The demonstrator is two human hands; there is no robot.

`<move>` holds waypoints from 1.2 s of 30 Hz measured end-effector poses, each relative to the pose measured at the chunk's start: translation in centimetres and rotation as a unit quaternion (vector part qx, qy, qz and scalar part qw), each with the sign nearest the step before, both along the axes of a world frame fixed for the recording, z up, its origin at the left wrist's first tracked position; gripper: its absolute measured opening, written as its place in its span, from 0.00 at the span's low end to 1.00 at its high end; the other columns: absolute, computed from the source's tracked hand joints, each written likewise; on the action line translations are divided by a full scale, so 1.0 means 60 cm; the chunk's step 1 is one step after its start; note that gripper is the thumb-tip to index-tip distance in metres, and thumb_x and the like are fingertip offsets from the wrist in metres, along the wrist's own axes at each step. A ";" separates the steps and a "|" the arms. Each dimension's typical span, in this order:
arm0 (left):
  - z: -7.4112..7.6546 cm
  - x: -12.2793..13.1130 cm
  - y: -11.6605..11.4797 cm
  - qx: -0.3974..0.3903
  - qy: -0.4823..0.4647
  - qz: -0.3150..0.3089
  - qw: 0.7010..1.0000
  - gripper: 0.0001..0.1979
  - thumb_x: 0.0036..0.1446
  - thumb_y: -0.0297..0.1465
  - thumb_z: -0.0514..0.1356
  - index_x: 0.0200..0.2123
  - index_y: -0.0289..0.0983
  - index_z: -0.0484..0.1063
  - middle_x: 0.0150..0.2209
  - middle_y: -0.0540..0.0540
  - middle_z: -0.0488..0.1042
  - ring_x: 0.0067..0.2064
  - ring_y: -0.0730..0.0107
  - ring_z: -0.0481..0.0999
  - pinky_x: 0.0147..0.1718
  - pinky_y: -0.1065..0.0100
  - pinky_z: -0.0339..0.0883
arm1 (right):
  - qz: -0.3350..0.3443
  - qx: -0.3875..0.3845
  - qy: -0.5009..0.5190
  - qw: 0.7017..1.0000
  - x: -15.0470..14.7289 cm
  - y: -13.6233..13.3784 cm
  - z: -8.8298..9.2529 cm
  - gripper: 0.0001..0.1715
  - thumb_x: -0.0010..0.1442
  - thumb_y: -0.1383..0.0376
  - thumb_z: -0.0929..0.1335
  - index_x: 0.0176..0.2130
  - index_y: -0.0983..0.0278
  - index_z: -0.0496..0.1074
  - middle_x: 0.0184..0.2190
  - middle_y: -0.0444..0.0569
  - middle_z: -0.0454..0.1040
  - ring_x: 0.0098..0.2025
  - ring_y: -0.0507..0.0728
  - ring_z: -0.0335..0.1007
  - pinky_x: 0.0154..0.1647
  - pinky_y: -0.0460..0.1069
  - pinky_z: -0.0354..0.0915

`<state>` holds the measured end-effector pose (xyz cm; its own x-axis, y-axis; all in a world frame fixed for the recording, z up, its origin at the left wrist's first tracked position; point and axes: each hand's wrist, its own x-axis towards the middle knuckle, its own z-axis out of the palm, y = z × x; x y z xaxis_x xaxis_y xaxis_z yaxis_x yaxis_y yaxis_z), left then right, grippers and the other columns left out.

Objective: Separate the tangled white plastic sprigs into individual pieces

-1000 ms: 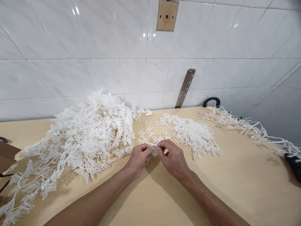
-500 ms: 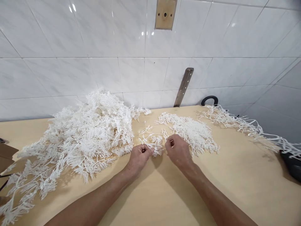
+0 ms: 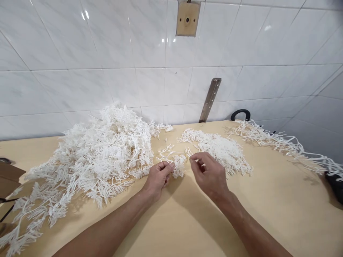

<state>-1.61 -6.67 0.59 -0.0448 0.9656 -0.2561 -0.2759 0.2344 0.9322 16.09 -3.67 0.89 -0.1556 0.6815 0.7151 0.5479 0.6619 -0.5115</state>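
Observation:
My left hand [image 3: 160, 177] is pinched closed beside a small cluster of white branched sprigs [image 3: 179, 165] at the middle of the table; what lies between its fingertips is too small to name. Just to the right, my right hand [image 3: 209, 172] has its thumb and fingers curled near the same cluster, and any piece in them is too small to make out. A large heap of white feathery sprigs [image 3: 104, 153] rises to the left of my left hand. Behind my right hand lies a smaller, flatter pile of short white sprigs [image 3: 222, 148].
Bare white stems [image 3: 278, 141] stretch along the right side of the pale table [image 3: 268, 214]. A black curved object [image 3: 240, 113] and a metal bracket [image 3: 210, 100] stand by the tiled wall. Brown cardboard [image 3: 10, 178] sits at the left edge, a black object [image 3: 334, 185] at the right.
My right hand has shifted slightly right and its fingers have loosened a little. My left hand has turned slightly at the cluster. The view has moved a little.

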 end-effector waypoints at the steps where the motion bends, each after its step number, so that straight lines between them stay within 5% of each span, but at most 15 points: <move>1: -0.001 -0.001 0.001 -0.005 0.001 0.002 1.000 0.21 0.43 0.45 0.69 0.23 0.37 0.65 0.14 0.58 0.56 0.16 0.83 0.48 0.15 0.74 0.37 | 0.038 0.001 -0.004 0.999 -0.012 -0.009 -0.002 0.06 0.64 0.67 0.64 0.37 0.61 0.71 0.35 0.49 0.74 0.26 0.51 0.67 0.27 0.48 0.66; 5: -0.003 -0.004 0.004 -0.016 -0.009 0.001 1.000 0.21 0.46 0.45 0.68 0.22 0.37 0.63 0.14 0.56 0.57 0.16 0.82 0.49 0.15 0.73 0.36 | 0.108 0.015 -0.042 0.993 -0.036 -0.022 -0.016 0.08 0.64 0.70 0.65 0.42 0.60 0.71 0.39 0.50 0.73 0.31 0.52 0.71 0.31 0.48 0.69; 36: 0.003 -0.002 0.000 -0.016 0.038 -0.043 0.998 0.19 0.46 0.44 0.67 0.20 0.37 0.64 0.13 0.56 0.58 0.15 0.81 0.50 0.14 0.73 0.38 | 0.041 -0.011 -0.099 0.994 -0.045 -0.012 -0.034 0.07 0.67 0.69 0.60 0.39 0.63 0.66 0.33 0.50 0.71 0.32 0.55 0.69 0.33 0.48 0.66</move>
